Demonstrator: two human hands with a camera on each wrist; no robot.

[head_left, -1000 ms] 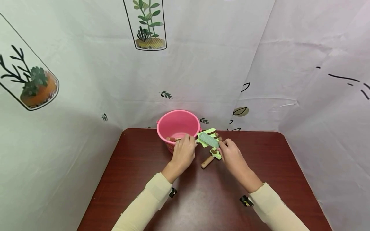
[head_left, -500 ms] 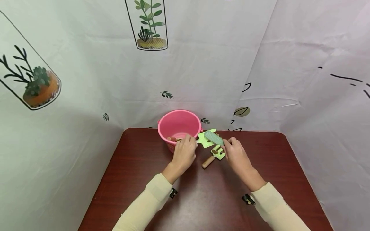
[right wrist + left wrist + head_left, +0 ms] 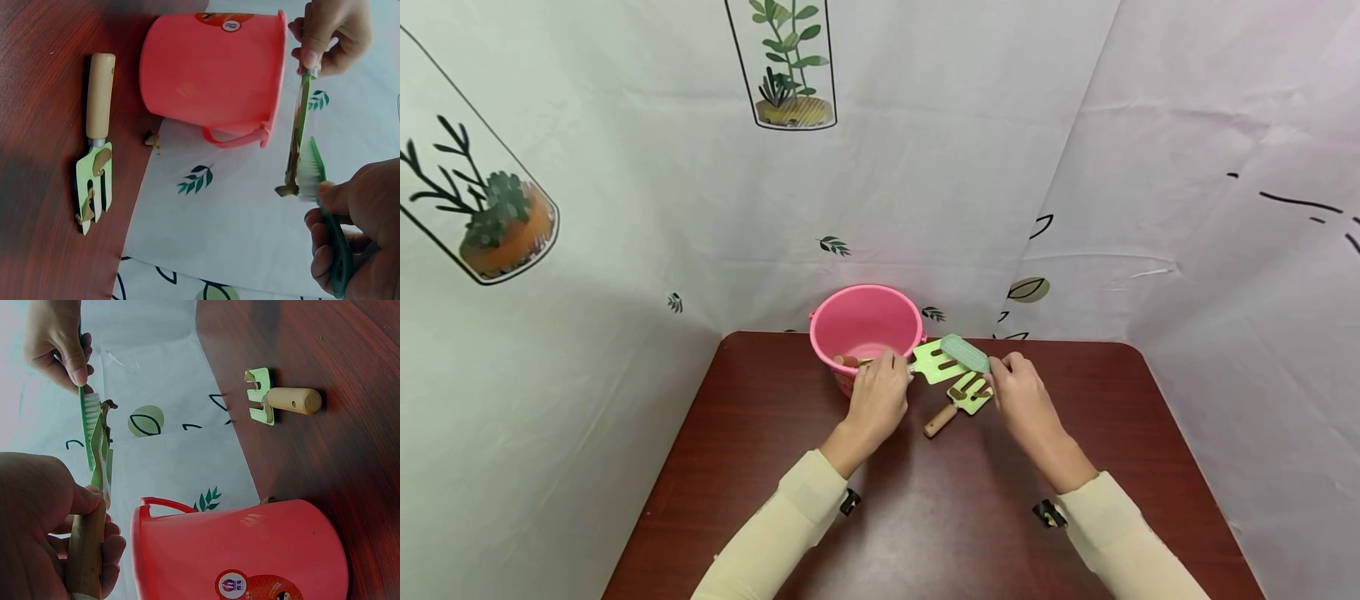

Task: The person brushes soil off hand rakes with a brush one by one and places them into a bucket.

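My left hand [image 3: 880, 387] grips the wooden handle of a light green garden hand fork [image 3: 927, 364], its handle end showing over the bucket's mouth. My right hand [image 3: 1026, 408] holds a green scrubbing brush [image 3: 966, 353] by its handle. White bristles [image 3: 307, 178] touch the raised fork's upper face near the tine ends. Brown, dirt-like clumps [image 3: 289, 184] cling to the fork's other face, seen in the right wrist view. On the table below lies a second hand fork [image 3: 100, 100], green with a wooden handle, with brown bits on its tines.
A pink bucket [image 3: 865, 315] stands at the table's back edge, beside my left hand. A small brown crumb [image 3: 152, 140] lies near the bucket's base. The dark red wooden table [image 3: 760, 467] meets a printed white cloth backdrop [image 3: 925, 167].
My right hand and the brush have slid rightward along the fork, uncovering the slots between its tines. My left hand keeps the fork nearly still.
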